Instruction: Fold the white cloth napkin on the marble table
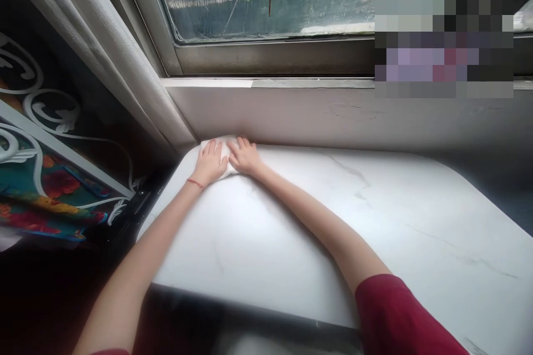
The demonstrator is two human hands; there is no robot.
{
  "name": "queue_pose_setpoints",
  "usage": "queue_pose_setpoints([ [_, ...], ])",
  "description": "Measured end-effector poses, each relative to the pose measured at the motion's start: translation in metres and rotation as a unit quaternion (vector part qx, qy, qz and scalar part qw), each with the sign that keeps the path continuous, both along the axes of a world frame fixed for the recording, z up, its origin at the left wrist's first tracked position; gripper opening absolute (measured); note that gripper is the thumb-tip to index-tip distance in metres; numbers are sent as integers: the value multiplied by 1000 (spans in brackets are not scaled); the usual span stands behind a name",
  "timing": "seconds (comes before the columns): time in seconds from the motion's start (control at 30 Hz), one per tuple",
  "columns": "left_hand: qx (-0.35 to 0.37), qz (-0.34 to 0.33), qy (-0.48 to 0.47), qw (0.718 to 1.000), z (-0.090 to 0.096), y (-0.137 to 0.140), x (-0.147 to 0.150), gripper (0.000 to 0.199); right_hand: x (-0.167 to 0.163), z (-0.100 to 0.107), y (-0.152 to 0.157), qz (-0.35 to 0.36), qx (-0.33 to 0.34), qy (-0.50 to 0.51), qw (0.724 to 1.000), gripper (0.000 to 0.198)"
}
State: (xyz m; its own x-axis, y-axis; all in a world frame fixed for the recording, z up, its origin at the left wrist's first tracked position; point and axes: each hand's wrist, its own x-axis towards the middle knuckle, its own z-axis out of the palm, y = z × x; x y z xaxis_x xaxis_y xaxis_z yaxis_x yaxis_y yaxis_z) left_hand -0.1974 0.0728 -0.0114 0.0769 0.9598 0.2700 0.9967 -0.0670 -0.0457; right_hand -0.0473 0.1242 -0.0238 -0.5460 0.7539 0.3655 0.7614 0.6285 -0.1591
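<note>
A white cloth [227,144] lies bunched on the white marble-patterned tabletop [258,244], at its far left corner against the wall. My left hand [210,162], with a thin red band [195,183] at the wrist, rests flat on the cloth's left part, fingers stretched forward. Just beside it, my right hand [245,156] presses on the right part of the cloth, its fingers apart and slightly bent. The two thumbs nearly meet over the cloth. Both hands partly cover it.
Behind the table stands a wall [300,116] under a window [266,0] with a metal frame. A pale curtain [137,77] hangs at the left. Beyond the table's left edge is white scrolled metalwork [62,150] with colourful floral fabric [54,194].
</note>
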Motion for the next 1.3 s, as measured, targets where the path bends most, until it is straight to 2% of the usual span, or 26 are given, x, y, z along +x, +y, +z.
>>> queue_pose_setpoints([
  [0.13,2,3,7,1000,2,-10,8,63,12,1,-18,3,6,-16,1000,54],
  [0.23,-5,-11,22,1000,3,-33,22,63,29,2,-41,10,14,-33,999,54],
  [0.33,-15,-44,40,998,5,-79,42,62,58,5,-84,23,26,-49,998,54],
  [0.47,-18,-125,60,990,14,-165,74,61,115,16,-168,62,79,-109,989,53],
  [0.53,-9,-164,56,985,20,-200,91,57,143,22,-206,59,99,-144,983,53],
  [0.6,4,-178,40,983,22,-220,107,54,163,27,-230,45,83,-130,987,54],
  [0.67,24,-174,20,984,19,-224,121,56,173,26,-236,49,51,-88,994,57],
  [0.8,45,-158,9,986,3,-203,138,63,174,15,-216,84,3,-40,996,62],
  [0.93,23,-163,26,986,-3,-164,146,63,176,8,-179,86,9,-61,994,62],
  [1.13,5,-188,5,982,5,-74,164,58,197,4,-101,40,19,-59,997,60],
  [1.3,24,-235,-23,971,7,-4,191,52,225,-4,-49,-42,45,-47,997,57],
])
